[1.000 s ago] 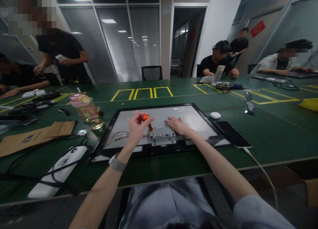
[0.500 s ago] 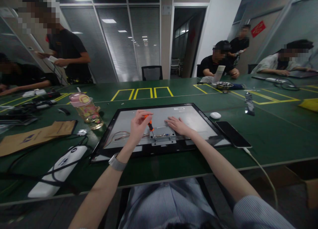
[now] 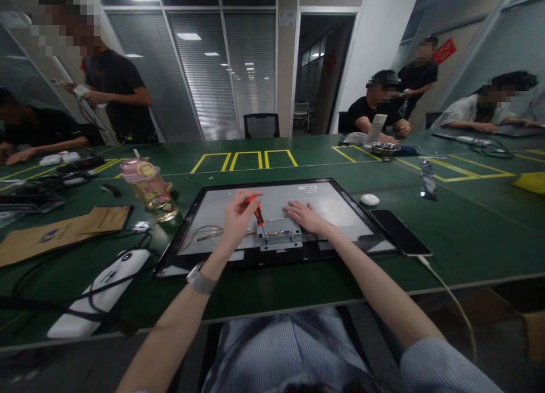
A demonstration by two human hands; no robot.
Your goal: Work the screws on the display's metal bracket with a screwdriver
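A flat monitor panel [image 3: 323, 197] lies face down on the green table, its grey metal back up inside a black frame. My left hand [image 3: 235, 220] is closed round an orange-handled screwdriver [image 3: 258, 217], whose tip stands on the small metal bracket [image 3: 281, 238] near the panel's front edge. My right hand [image 3: 303, 215] lies flat with fingers spread on the panel, just right of the screwdriver. Thin coloured wires [image 3: 203, 233] run across the panel's left part.
A pink-lidded bottle [image 3: 149, 188] stands left of the panel, brown paper [image 3: 63, 231] and a white device with black cables [image 3: 96, 293] further left. A white mouse-like object [image 3: 369, 199] and a phone with cable [image 3: 398, 231] lie right. Several people sit or stand round the table's far side.
My left hand has turned slightly on the screwdriver, covering more of the orange handle. The standing person at far left has shifted. My right hand stays put.
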